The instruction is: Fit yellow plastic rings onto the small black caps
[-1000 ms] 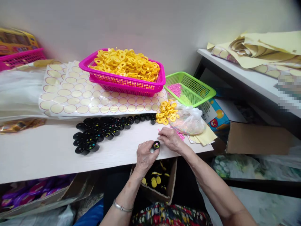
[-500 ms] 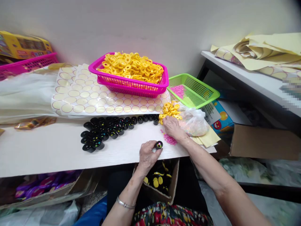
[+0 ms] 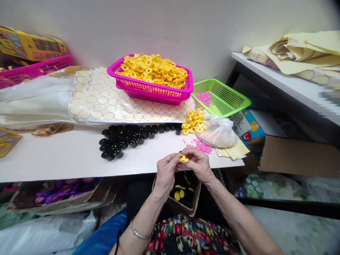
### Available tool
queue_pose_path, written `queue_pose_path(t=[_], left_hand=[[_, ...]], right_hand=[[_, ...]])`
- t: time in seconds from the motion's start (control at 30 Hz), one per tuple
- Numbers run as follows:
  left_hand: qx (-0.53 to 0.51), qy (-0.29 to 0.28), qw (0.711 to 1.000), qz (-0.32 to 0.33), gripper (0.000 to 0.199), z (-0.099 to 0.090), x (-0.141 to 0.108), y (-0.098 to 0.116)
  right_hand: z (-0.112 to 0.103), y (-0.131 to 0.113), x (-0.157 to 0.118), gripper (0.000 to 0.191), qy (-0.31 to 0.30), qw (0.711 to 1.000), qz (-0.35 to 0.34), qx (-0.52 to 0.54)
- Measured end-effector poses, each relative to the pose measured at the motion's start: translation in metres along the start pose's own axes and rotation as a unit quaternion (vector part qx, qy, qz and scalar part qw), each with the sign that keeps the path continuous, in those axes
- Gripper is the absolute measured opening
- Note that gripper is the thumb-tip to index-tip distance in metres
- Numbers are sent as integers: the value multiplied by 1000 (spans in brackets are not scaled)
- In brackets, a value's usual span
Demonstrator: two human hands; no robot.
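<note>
My left hand (image 3: 166, 170) and my right hand (image 3: 198, 163) meet over the table's front edge, fingers closed. Between their fingertips is a yellow plastic ring piece (image 3: 183, 159), pinched by my right hand. The small black cup in my left hand is almost wholly covered by fingers and the yellow piece. Just beyond the hands lie loose pink beads (image 3: 203, 146) and a heap of yellow ring pieces (image 3: 193, 122). Several black cups (image 3: 122, 136) with coloured bits inside stand to the left.
A pink basket (image 3: 154, 92) full of yellow pieces sits on sticker sheets (image 3: 101, 115). Beside it are a green basket (image 3: 228, 95) with pink beads and a clear plastic bag (image 3: 221, 132). Below the table edge, a cardboard box (image 3: 192, 209) holds black-and-yellow pieces.
My right hand has come back from the yellow heap with a ring piece and joined my left hand at the black cup. The view has shifted slightly.
</note>
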State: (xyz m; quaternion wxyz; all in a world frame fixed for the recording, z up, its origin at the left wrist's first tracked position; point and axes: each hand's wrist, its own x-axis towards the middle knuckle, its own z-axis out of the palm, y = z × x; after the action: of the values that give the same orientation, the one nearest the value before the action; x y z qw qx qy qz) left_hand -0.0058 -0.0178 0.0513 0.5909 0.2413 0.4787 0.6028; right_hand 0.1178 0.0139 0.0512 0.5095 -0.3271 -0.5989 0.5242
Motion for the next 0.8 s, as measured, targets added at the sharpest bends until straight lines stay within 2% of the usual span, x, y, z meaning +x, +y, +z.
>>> queue_pose_path(t=[0.13, 0.23, 0.3, 0.4, 0.6, 0.7, 0.8], left_hand=[[-6, 27, 999, -23, 21, 1, -3, 5], [-16, 73, 997, -7, 21, -1, -3, 5], [-26, 97, 995, 7, 22, 0, -3, 4], [-33, 100, 994, 13, 22, 4, -5, 2], [-11, 67, 998, 16, 24, 5, 1, 3], [32, 93, 993, 58, 25, -1, 14, 1], [60, 116, 990, 58, 26, -8, 28, -6]], right_hand=[[3, -12, -13, 19, -38, 996, -25, -75], [2, -20, -17, 33, -73, 989, -7, -127], [4, -20, -18, 39, -72, 986, 2, -153], [8, -13, -18, 29, -56, 976, -6, -209], [4, -8, -6, 16, -74, 955, -23, -287], [-1, -8, 5, 13, -52, 941, -15, -334], [-5, -4, 16, 13, -71, 920, 10, -386]])
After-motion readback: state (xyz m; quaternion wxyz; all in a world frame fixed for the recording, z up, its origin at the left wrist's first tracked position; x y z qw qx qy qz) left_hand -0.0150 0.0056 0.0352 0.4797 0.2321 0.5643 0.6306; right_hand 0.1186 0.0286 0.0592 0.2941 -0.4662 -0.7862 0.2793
